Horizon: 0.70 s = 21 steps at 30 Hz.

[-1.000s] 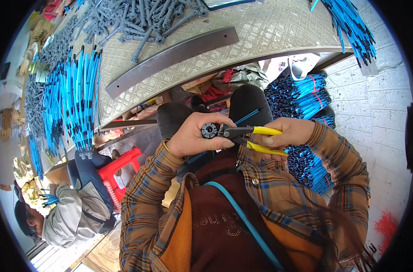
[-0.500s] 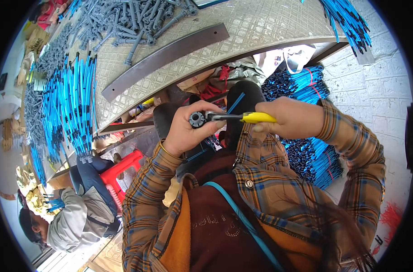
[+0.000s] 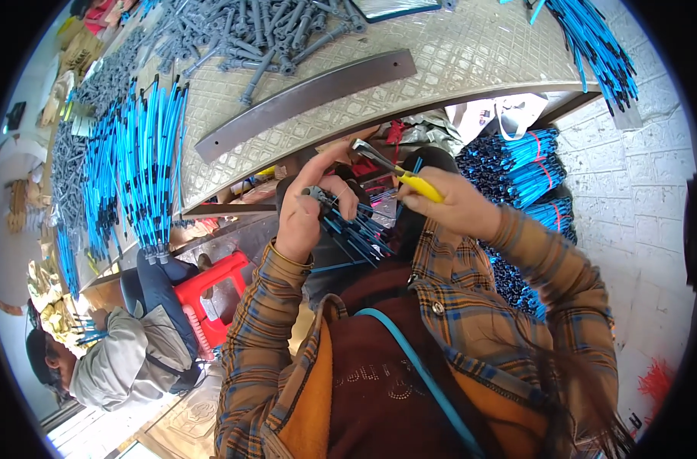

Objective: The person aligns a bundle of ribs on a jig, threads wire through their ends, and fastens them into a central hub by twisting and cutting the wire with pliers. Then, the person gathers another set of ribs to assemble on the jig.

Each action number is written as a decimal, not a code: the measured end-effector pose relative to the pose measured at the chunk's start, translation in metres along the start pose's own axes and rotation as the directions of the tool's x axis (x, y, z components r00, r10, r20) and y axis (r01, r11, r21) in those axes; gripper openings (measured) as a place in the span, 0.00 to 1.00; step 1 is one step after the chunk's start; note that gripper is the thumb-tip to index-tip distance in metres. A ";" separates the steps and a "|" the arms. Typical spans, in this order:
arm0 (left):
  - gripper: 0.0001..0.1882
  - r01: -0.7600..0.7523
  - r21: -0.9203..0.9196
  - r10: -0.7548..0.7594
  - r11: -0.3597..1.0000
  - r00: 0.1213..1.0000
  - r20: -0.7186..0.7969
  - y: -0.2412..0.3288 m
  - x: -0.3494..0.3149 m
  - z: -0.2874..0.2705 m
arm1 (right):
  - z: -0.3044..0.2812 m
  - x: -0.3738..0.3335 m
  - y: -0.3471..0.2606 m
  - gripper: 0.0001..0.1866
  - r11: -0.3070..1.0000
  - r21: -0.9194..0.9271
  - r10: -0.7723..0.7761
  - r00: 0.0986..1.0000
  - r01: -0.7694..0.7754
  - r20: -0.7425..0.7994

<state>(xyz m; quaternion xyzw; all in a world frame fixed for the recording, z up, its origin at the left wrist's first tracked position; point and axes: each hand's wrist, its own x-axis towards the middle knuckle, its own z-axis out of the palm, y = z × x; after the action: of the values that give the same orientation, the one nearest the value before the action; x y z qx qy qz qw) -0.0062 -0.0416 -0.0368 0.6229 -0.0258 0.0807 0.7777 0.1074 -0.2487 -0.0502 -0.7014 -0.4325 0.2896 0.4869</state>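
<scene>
My left hand (image 3: 302,222) is closed around a grey plastic fitting (image 3: 315,193), with its index finger stretched out towards the table. Thin blue rods (image 3: 360,233) with dark ends fan out beneath that hand, over my lap; whether they are joined to the fitting is hidden by my fingers. My right hand (image 3: 459,203) grips pliers (image 3: 422,186) by their yellow handles. The metal jaws of the pliers point up and left, apart from the fitting and close to my left index fingertip.
Ahead is a table (image 3: 486,57) with a patterned cover, bearing a metal bar (image 3: 310,103) and a heap of grey fittings (image 3: 264,30). Blue rods (image 3: 138,168) lie at left, bundles (image 3: 528,168) at right below. A person (image 3: 126,352) sits left by a red stool (image 3: 214,294).
The pliers have come away from the grey fitting, up and tilted. My left hand has turned, bringing the blue rods into sight, and its index finger has stretched out. The whole view has shifted slightly.
</scene>
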 end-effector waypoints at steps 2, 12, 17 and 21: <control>0.52 0.004 0.035 -0.003 0.999 1.000 -0.016 0.003 -0.002 0.002 | 0.028 0.000 0.020 0.12 0.999 -0.036 -0.007 1.000 0.007 0.024; 0.32 -0.034 0.064 0.043 0.997 0.987 -0.157 0.006 -0.024 0.006 | 0.077 0.014 0.037 0.14 0.988 -0.152 0.011 1.000 -0.011 -0.003; 0.18 0.212 0.061 -0.198 0.975 0.962 -0.187 -0.002 -0.035 0.000 | 0.063 0.013 0.032 0.17 0.999 -0.016 0.051 0.996 -0.050 0.078; 0.12 0.136 0.109 -0.107 0.985 0.966 -0.236 -0.001 -0.031 -0.004 | -0.002 0.004 -0.022 0.18 0.959 0.140 0.195 0.935 -0.244 0.297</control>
<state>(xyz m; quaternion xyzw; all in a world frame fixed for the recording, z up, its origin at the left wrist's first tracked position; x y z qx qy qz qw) -0.0373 -0.0413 -0.0428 0.6570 0.1077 0.1056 0.7387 0.1034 -0.2431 -0.0287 -0.6519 -0.3886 0.4755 0.4450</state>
